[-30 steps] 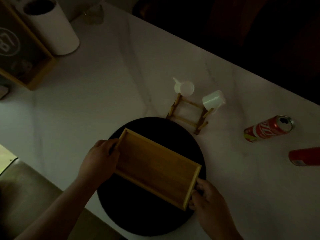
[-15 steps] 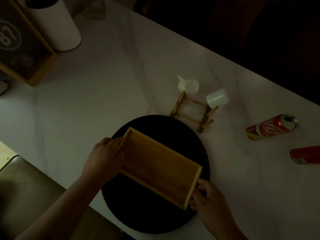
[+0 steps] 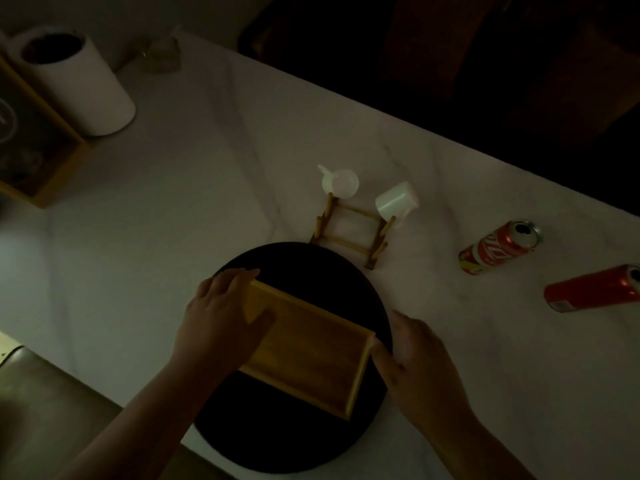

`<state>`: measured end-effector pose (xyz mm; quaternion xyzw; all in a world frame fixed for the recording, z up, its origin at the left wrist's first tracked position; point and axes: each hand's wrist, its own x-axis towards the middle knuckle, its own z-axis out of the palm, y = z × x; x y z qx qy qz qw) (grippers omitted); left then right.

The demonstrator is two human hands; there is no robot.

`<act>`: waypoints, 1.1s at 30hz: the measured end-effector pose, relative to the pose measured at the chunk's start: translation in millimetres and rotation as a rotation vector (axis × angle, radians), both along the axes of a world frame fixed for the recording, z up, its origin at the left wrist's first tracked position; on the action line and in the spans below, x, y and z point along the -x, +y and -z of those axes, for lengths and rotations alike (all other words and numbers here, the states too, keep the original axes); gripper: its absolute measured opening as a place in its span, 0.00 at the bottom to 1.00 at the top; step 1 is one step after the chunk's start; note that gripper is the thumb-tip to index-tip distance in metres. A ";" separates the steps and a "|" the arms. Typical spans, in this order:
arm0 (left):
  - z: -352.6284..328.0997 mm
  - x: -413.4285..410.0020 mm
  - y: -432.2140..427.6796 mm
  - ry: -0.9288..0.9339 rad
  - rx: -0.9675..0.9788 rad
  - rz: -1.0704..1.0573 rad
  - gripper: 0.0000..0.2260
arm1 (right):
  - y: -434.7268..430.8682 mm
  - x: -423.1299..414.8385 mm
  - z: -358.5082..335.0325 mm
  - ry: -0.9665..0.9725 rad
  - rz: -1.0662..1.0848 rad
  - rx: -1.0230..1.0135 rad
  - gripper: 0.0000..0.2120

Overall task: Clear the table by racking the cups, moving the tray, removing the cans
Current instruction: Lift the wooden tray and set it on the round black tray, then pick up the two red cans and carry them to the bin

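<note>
A shallow wooden tray (image 3: 304, 351) sits over a round black mat (image 3: 294, 427) near the table's front edge. My left hand (image 3: 221, 313) grips the tray's left end, thumb inside the rim. At the right end, my right hand (image 3: 419, 362) holds the tray's short side. Behind the mat stands a small wooden rack (image 3: 349, 230) with two white cups hung on its pegs, one at the left (image 3: 339, 183) and one at the right (image 3: 394, 204). Two red cans lie on their sides at the right: a cola can (image 3: 498, 245) and a second can (image 3: 595, 289).
A white marble-look table (image 3: 173, 202) carries everything. A white cylinder (image 3: 79, 81) and a wooden-framed box (image 3: 31, 143) stand at the far left, with a small glass object (image 3: 161, 55) behind them. Beyond the table's far edge it is dark.
The view has shifted, so everything sits lower in the frame. My hands have closed further round the tray's ends, and the tray looks slightly lifted and nearer to me on the mat.
</note>
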<state>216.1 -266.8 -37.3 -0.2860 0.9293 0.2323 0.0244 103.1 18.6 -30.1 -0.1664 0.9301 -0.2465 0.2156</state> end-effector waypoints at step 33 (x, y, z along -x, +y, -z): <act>-62.6 213.8 208.9 0.146 0.016 0.443 0.41 | 242.6 123.1 -46.2 0.329 0.218 -0.303 0.49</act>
